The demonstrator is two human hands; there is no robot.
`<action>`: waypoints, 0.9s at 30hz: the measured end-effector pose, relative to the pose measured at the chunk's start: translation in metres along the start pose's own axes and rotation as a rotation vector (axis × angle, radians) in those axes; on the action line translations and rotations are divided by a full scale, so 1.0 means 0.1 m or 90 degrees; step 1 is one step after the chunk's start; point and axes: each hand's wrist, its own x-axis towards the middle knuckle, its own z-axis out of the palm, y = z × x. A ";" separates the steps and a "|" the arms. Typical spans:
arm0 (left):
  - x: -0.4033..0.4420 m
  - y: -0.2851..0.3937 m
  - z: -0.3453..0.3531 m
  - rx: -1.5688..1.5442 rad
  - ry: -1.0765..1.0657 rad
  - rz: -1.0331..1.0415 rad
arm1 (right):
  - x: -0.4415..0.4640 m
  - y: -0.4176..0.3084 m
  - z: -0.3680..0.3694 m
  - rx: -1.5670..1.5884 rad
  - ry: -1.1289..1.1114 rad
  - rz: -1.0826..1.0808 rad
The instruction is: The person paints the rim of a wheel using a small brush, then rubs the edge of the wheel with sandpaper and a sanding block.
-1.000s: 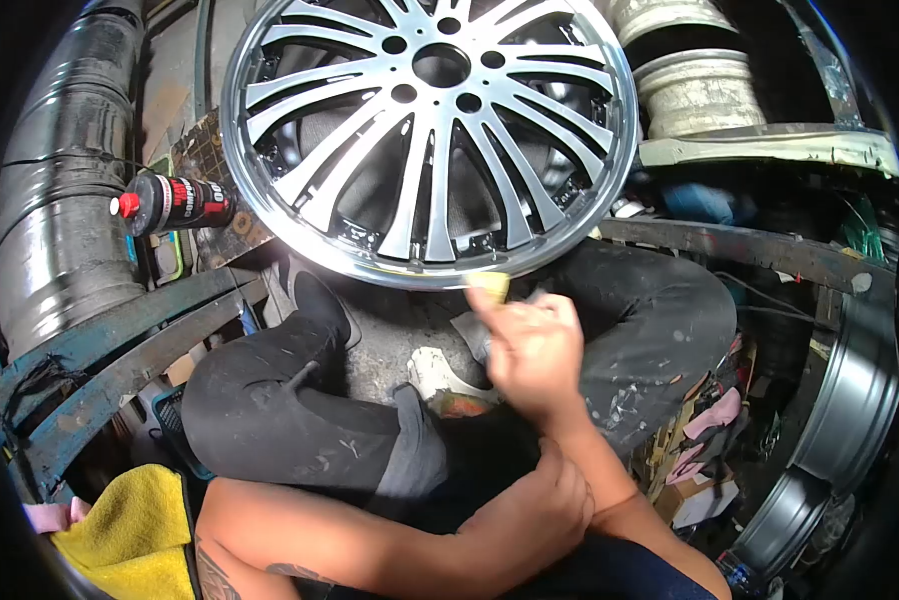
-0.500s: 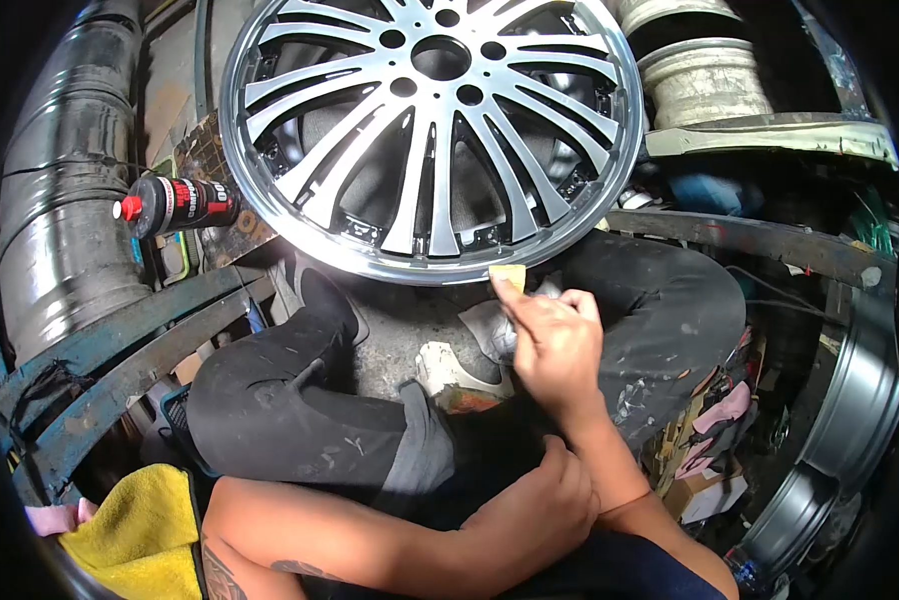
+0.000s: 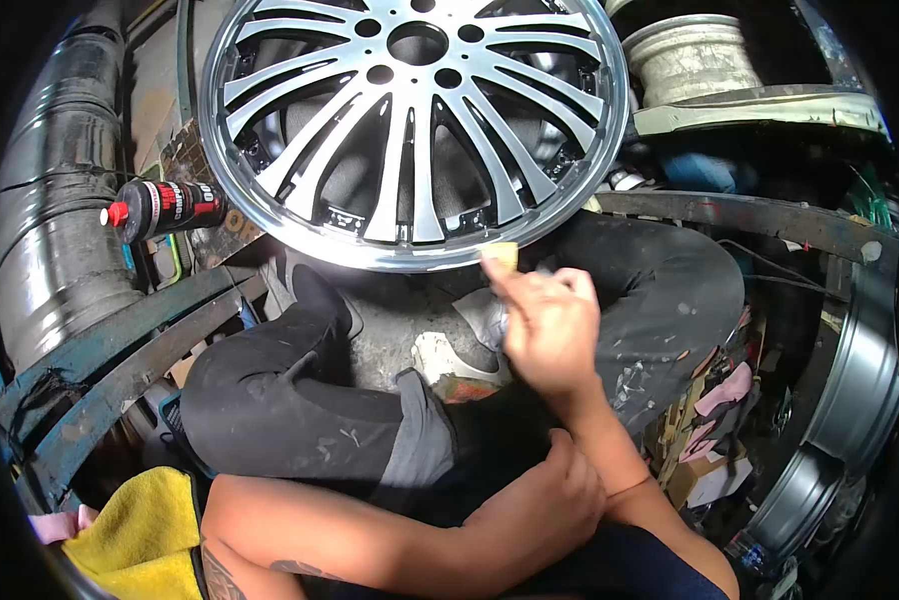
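Observation:
A silver and black multi-spoke wheel rim (image 3: 410,190) lies at the top centre, face up. At its near lip, my right hand (image 3: 550,325) presses a small yellow pad (image 3: 502,256) under an outstretched finger. My left hand (image 3: 540,495) is wrapped round my right forearm near the wrist, below the rim. A dark bottle with a red cap (image 3: 170,210) lies on its side left of the rim.
My legs (image 3: 280,420) are bent on both sides below the rim. A yellow cloth (image 3: 140,530) hangs at lower left. Metal bars (image 3: 120,330) cross at left. More rims (image 3: 855,380) stand at right, others (image 3: 695,65) at upper right. A large metal cylinder (image 3: 60,210) is far left.
The rim and surroundings have shifted slightly left and up in view. My right hand and the yellow pad first moved right along the lip, and are now slightly left again.

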 end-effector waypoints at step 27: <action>-0.17 0.05 0.12 -0.036 0.014 -0.027 | -0.02 -0.10 0.24 0.032 0.049 -0.059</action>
